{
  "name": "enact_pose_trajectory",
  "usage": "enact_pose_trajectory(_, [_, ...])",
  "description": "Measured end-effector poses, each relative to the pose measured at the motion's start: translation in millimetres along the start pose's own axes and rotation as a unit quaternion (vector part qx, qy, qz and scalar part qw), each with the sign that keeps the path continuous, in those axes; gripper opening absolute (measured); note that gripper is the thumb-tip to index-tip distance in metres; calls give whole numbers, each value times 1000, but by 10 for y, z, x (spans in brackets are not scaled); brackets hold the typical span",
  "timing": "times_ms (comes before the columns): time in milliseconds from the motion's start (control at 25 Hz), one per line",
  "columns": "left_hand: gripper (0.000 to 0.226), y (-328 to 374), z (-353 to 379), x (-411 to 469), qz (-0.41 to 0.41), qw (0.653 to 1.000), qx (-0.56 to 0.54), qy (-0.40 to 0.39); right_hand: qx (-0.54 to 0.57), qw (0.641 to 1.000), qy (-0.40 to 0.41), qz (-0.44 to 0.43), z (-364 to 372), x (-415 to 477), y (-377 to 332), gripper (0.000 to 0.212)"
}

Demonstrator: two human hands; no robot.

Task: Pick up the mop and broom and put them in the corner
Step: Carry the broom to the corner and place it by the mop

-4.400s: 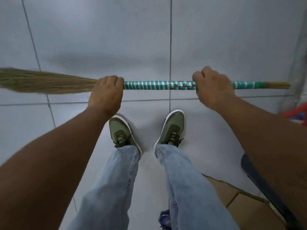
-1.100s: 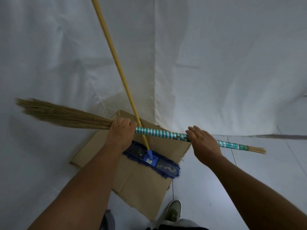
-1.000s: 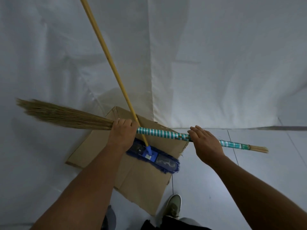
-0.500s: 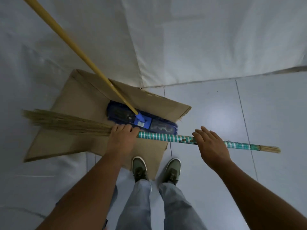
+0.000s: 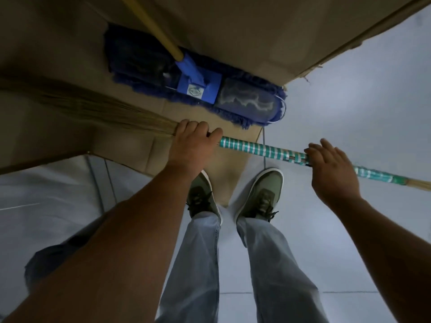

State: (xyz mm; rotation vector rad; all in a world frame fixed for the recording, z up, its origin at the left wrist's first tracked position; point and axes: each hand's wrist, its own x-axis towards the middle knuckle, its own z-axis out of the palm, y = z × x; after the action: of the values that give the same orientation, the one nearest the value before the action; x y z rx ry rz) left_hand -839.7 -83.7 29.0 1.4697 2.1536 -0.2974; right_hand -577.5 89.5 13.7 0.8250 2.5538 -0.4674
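Pale tiled floor (image 5: pixel 349 241) fills the near ground, with flattened brown cardboard (image 5: pixel 233 26) laid over it further out. Nearest you, your two shoes stand at the cardboard's edge, one partly on it.

At arm's reach you carry the broom (image 5: pixel 261 150) level across your body. Your left hand (image 5: pixel 193 145) is closed round it where the straw bristles meet the teal-and-white striped handle. Your right hand (image 5: pixel 331 171) rests over the handle with fingers loosely spread, more a steadying touch than a full grip.

Beyond the broom, the mop (image 5: pixel 198 87) sits with its blue head flat on the cardboard and its yellow handle rising out of the top of view; what the handle leans on is not shown.

Assessment: the mop appears placed. The broom is not yet set down; standing it beside the mop remains.
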Motion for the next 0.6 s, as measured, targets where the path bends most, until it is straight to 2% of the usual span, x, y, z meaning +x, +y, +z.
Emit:
enact_pose_trajectory(280, [38,-116,985,533,-57,998,-13,-13,-11,1000,5,-3,858,595,163,30])
enact_pose_trajectory(440, [46,-253,1409,755,-35,999,-13,-11,-30,999,-27,13,1204,865,162,33])
enact_pose_trajectory(600, [44,-287,1690,867,-31,999,-19,-12,-48,998,-21,17,1432,1001,201,34])
